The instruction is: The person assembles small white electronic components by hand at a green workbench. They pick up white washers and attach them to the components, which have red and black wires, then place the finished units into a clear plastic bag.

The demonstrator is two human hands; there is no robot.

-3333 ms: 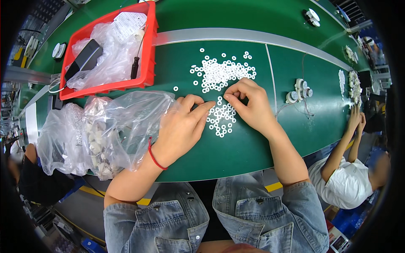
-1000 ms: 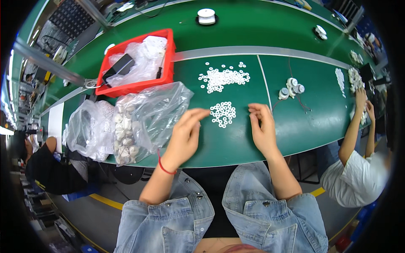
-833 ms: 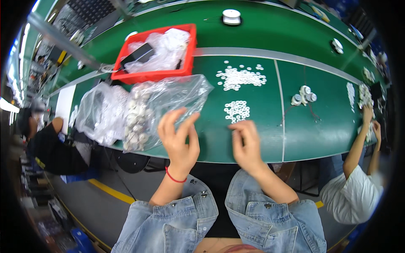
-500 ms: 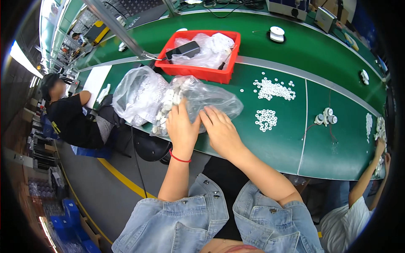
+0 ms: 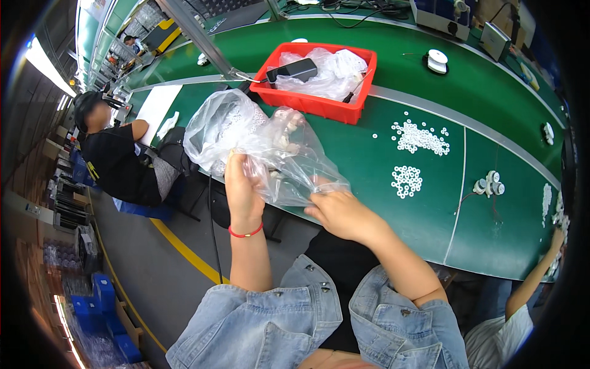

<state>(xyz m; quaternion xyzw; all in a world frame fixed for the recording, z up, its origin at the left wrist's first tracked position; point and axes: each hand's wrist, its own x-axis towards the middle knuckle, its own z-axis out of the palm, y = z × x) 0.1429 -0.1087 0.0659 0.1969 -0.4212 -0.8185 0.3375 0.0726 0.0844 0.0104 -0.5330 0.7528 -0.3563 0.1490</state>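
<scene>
A clear plastic bag with whitish parts inside lies bunched at the table's front edge. My left hand is closed around the near left side of its film, thumb upward. At the bag's right end my right hand pinches the gathered plastic. Just beyond my left hand sits a second clear bag, full of small white rings; where one bag's film ends and the other's begins is hard to tell. The crumpled film partly hides my left fingers.
Behind the bags stands a red bin holding plastic and a black box. White rings lie in two groups to the right, beside small wired parts. One person sits at left; another's arm reaches in at right.
My hands have gone from resting on the bag to gripping its film. The left hand moved left, the right hand slightly right, and the plastic is now stretched over the whitish parts.
</scene>
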